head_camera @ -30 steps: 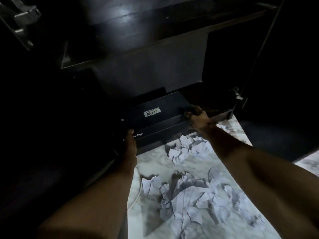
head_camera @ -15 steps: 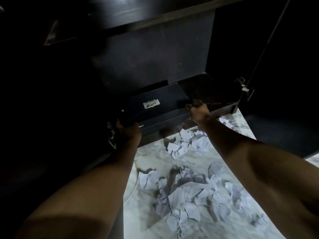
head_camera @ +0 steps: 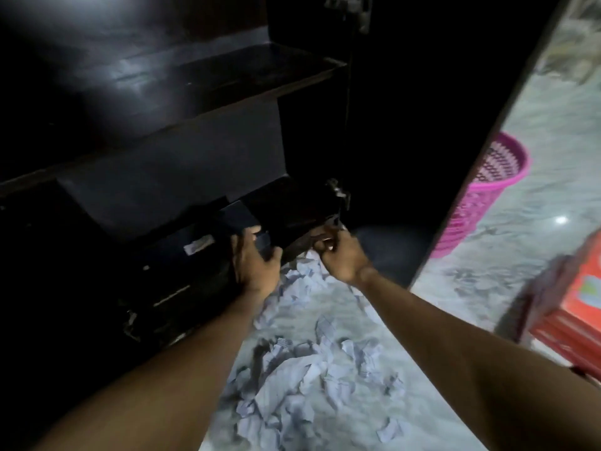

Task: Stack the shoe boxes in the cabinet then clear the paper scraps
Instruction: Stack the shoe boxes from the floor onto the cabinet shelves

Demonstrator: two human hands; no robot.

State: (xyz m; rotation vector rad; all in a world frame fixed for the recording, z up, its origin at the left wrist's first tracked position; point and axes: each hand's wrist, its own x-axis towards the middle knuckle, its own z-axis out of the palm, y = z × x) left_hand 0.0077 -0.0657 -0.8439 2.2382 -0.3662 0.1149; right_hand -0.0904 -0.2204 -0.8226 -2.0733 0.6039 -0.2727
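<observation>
The fingers (head_camera: pixel 242 242) of the left hand (head_camera: pixel 255 266) lie spread and press on the right end of the dark shoe box (head_camera: pixel 208 242). The right hand (head_camera: pixel 338 255) has curled fingers; I cannot tell if they hold anything. The box sits low in the dark cabinet (head_camera: pixel 195 151), on the bottom shelf, nearly all the way in. So the stacking step looks almost done. Next comes the paper scraps (head_camera: pixel 302 369) lying on the near floor (head_camera: pixel 536 203). A pink basket (head_camera: pixel 484 193) stands far right, handy for them.
</observation>
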